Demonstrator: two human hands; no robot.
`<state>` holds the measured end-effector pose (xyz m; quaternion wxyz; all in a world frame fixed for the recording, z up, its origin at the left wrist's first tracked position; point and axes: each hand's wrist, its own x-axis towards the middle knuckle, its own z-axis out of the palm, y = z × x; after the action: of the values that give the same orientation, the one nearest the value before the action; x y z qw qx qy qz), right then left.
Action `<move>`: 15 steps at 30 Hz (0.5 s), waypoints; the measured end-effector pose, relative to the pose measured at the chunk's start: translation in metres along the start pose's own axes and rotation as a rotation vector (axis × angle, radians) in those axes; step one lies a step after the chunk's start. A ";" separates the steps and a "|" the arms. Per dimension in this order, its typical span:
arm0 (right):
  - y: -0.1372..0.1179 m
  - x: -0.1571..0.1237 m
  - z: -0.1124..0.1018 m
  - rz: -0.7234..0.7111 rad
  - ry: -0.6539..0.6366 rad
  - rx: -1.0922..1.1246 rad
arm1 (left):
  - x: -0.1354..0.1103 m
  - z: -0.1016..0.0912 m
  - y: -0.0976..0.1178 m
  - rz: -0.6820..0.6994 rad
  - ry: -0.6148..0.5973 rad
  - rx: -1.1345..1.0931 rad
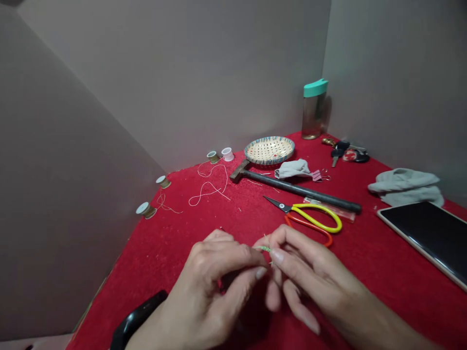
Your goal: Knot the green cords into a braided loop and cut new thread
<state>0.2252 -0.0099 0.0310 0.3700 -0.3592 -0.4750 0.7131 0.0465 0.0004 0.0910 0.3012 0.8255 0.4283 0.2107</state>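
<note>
Close together above the red cloth are my left hand [222, 279] and my right hand [310, 272]. Between thumb and forefinger, my right hand pinches a short, thin green knotted or beaded strand [265, 248], with pale thread ends sticking out beside the fingertips. The strand's other end runs toward the forefinger of my left hand. That hand is closed, its thumb and fingers bent together, and what lies inside is hidden. Just beyond my right hand lie scissors [317, 216] with one yellow and one red handle, their blades pointing left.
Behind the scissors lies a hammer [299, 187]. Thread spools [146, 210] and loose thread [209, 193] are at left. A woven basket [270, 150], bottle [314, 109], keys [337, 154], pink binder clip [318, 175], grey cloth [406, 184] and phone [430, 233] lie behind and right.
</note>
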 end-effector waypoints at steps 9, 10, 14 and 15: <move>-0.003 0.002 -0.009 -0.041 0.119 0.058 | 0.009 -0.003 -0.015 -0.290 -0.029 -0.656; -0.004 0.002 -0.010 -0.045 0.125 0.057 | 0.008 -0.005 -0.016 -0.298 -0.025 -0.641; -0.005 0.003 -0.011 -0.075 0.204 0.003 | 0.005 -0.009 -0.018 -0.306 -0.038 -0.529; -0.004 0.004 -0.012 -0.087 0.224 -0.022 | 0.004 -0.010 -0.018 -0.312 -0.038 -0.505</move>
<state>0.2343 -0.0009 0.0312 0.4475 -0.4197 -0.4538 0.6463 0.0326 0.0152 0.0860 0.5337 0.6525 0.4782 0.2463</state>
